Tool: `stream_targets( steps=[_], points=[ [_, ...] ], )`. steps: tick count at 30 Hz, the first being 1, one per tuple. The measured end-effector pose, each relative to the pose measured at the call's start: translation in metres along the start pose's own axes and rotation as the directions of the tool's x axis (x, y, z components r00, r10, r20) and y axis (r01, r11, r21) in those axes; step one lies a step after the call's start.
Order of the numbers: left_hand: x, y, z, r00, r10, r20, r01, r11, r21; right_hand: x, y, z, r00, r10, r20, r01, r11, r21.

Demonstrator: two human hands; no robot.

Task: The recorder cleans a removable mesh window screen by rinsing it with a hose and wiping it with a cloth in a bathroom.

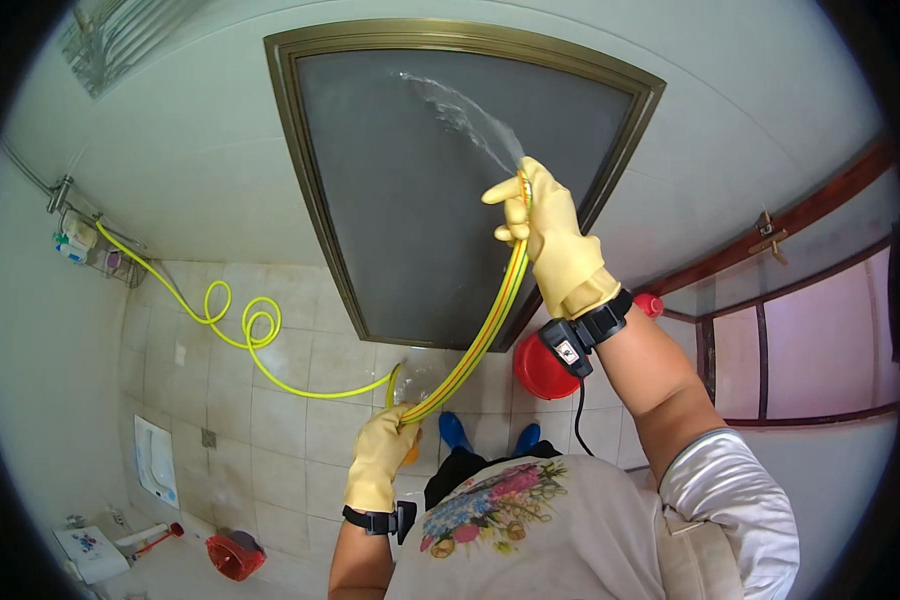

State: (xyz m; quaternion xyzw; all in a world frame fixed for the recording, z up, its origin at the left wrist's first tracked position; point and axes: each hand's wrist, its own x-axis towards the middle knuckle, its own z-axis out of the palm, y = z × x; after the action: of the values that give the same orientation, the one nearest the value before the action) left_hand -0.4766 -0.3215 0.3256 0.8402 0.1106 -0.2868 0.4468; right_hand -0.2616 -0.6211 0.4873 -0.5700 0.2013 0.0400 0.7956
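Observation:
My right hand [560, 235], in a pale yellow rubber glove, is raised in front of a grey framed door [400, 200]. Its fingers are closed around the end of a yellow-green garden hose [485, 335] with an orange-red stripe. Water [460, 110] arcs from that end up and to the left across the door panel. Lower down, near my waist, my left hand [378, 455], gloved alike, grips the hose further along. An orange-yellow bit [412, 452] shows beside the left glove; I cannot tell what it is. Both wrists wear black straps.
The hose trails in loops over the wet tiled floor [310, 440] to a wall tap [60, 190] at left. A red bucket [545, 368] stands by the door's lower right. A squat toilet [155, 460] and a red bin [235, 555] lie left. A reddish-brown framed door [800, 290] is right.

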Motion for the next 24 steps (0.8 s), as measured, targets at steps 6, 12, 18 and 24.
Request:
stream_targets(
  steps=[6, 12, 18, 24],
  points=[
    [0.007, -0.009, 0.019, 0.986, 0.159, 0.058, -0.165, 0.978, 0.127, -0.001, 0.039, -0.088, 0.940, 0.252, -0.228, -0.200, 0.952, 0.231],
    [0.000, -0.003, 0.037, 0.980, -0.029, 0.194, -0.040, 0.939, 0.343, -0.048, 0.078, -0.142, 0.921, 0.368, -0.130, -0.362, 0.929, 0.072],
    [0.000, -0.033, 0.081, 0.976, 0.081, 0.204, -0.136, 0.952, 0.273, -0.068, 0.116, -0.221, 0.842, 0.538, 0.044, -0.538, 0.843, -0.015],
    [-0.015, 0.037, 0.119, 0.967, 0.072, 0.246, -0.163, 0.913, 0.375, -0.075, 0.172, -0.319, 0.784, 0.620, 0.044, -0.614, 0.761, 0.211]
  ],
)
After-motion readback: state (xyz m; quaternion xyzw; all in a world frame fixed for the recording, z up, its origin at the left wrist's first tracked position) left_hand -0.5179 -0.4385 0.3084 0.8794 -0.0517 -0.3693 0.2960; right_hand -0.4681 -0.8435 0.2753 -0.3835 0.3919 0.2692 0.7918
